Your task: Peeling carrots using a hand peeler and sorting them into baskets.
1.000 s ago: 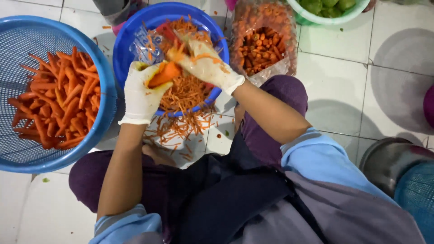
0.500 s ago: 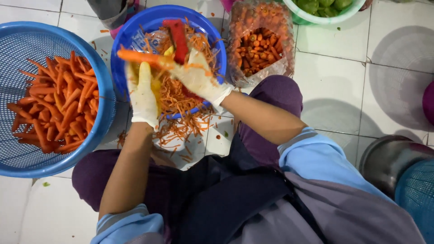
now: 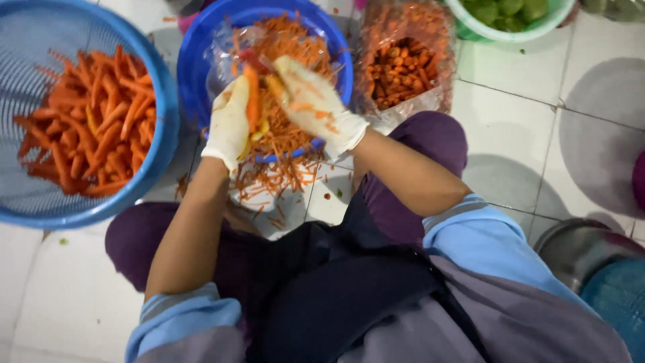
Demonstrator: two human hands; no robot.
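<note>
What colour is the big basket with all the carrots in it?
The basket holding the carrots is blue, seen clearly in the head view.

Orange carrot [image 3: 252, 94], white-gloved hands [image 3: 228, 124], blue basket [image 3: 164, 128].

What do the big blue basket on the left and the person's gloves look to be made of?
The blue basket looks like moulded plastic: uniform colour, fine perforated mesh wall, thick smooth rim. The gloves on the left hand and right hand look like thin latex or similar rubber: whitish, close-fitting, wrinkled, stained orange.
</note>
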